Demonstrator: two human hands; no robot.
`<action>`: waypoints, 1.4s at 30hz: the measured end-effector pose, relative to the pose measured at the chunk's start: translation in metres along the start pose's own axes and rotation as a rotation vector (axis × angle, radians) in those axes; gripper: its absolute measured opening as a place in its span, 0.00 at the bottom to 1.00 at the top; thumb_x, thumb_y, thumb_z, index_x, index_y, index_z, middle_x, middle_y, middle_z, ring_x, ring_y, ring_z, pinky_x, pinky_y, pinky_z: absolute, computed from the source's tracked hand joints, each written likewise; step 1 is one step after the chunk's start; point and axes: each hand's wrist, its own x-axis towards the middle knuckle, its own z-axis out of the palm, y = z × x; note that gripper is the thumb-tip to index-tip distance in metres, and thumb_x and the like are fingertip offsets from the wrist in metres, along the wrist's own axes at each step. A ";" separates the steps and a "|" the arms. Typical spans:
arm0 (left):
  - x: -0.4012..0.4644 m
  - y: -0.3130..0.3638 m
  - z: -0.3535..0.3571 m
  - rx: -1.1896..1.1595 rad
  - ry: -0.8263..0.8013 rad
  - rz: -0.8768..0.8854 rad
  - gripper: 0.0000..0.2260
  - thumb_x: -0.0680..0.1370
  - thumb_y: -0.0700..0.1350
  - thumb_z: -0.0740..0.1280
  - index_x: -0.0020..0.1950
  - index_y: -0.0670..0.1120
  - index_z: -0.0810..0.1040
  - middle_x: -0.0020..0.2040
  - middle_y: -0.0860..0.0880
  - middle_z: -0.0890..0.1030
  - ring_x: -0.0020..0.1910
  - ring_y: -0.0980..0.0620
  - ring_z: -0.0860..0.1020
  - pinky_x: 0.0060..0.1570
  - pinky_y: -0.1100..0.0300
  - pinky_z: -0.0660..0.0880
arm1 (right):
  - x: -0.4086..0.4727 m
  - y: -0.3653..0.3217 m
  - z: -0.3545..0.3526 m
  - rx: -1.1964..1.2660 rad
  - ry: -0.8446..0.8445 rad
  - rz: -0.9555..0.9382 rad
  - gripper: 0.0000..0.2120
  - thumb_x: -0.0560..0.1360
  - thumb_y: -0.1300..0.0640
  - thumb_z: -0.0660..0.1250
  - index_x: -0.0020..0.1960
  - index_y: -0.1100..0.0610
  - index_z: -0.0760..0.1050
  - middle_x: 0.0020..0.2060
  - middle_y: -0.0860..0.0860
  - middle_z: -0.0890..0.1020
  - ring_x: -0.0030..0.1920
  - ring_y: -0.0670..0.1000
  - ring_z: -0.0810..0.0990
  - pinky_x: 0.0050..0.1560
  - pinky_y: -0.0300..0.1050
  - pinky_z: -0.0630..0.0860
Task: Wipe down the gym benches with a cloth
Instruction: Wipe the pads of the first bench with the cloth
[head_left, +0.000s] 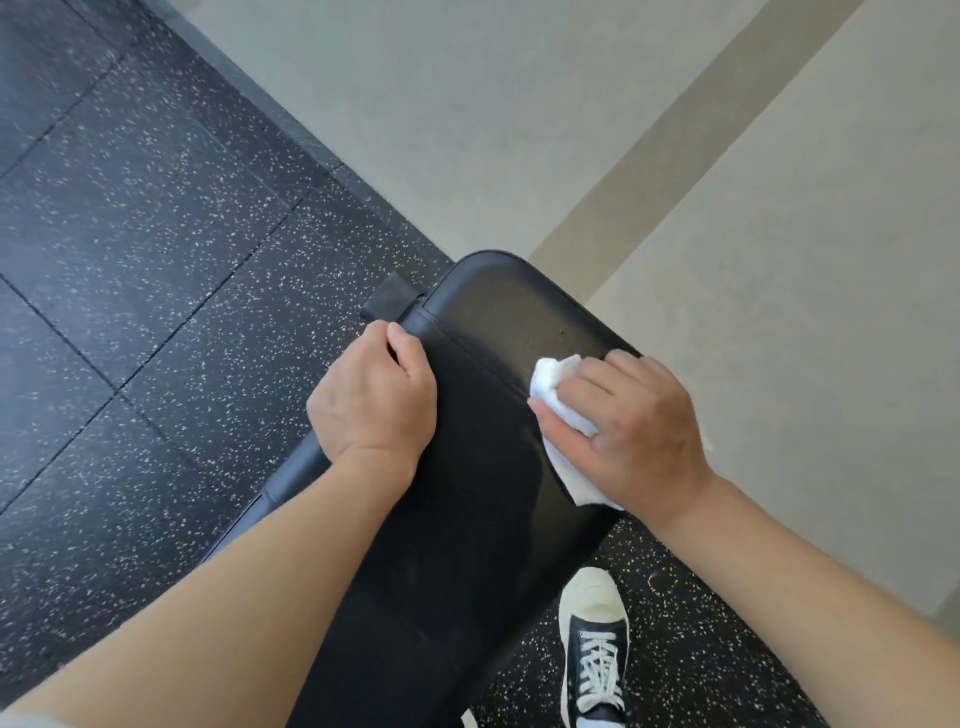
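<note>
A black padded gym bench (483, 499) runs from the bottom centre up to a rounded end near the wall. My left hand (371, 395) grips the bench's left edge, fingers curled over the side. My right hand (628, 426) holds a white cloth (558, 395) bunched under its fingers and presses it onto the pad near the right edge. Part of the cloth trails out below the palm.
Black speckled rubber floor tiles (145, 270) lie to the left. A pale wall (727, 182) stands right behind the bench end. A black bench foot (387, 301) sticks out at the left. My black and white shoe (595, 649) stands right of the bench.
</note>
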 end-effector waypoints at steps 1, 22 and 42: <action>0.000 0.000 0.000 0.004 0.005 -0.001 0.18 0.84 0.53 0.50 0.38 0.48 0.66 0.31 0.53 0.69 0.30 0.55 0.63 0.36 0.52 0.58 | 0.017 -0.009 0.010 0.011 0.029 0.041 0.17 0.80 0.50 0.70 0.35 0.55 0.74 0.32 0.51 0.76 0.33 0.55 0.69 0.32 0.52 0.68; 0.002 -0.003 0.007 0.075 0.045 0.014 0.18 0.80 0.55 0.45 0.43 0.51 0.71 0.30 0.55 0.65 0.36 0.42 0.67 0.41 0.51 0.60 | -0.011 0.064 -0.027 0.103 -0.046 -0.056 0.16 0.80 0.54 0.72 0.36 0.56 0.75 0.34 0.51 0.74 0.32 0.57 0.68 0.32 0.53 0.69; 0.003 -0.002 0.006 0.074 0.023 -0.005 0.16 0.80 0.55 0.44 0.46 0.56 0.71 0.32 0.57 0.65 0.39 0.43 0.68 0.44 0.52 0.62 | 0.107 0.039 0.036 0.253 -0.209 0.281 0.14 0.78 0.43 0.65 0.41 0.52 0.77 0.29 0.48 0.71 0.36 0.55 0.71 0.36 0.48 0.65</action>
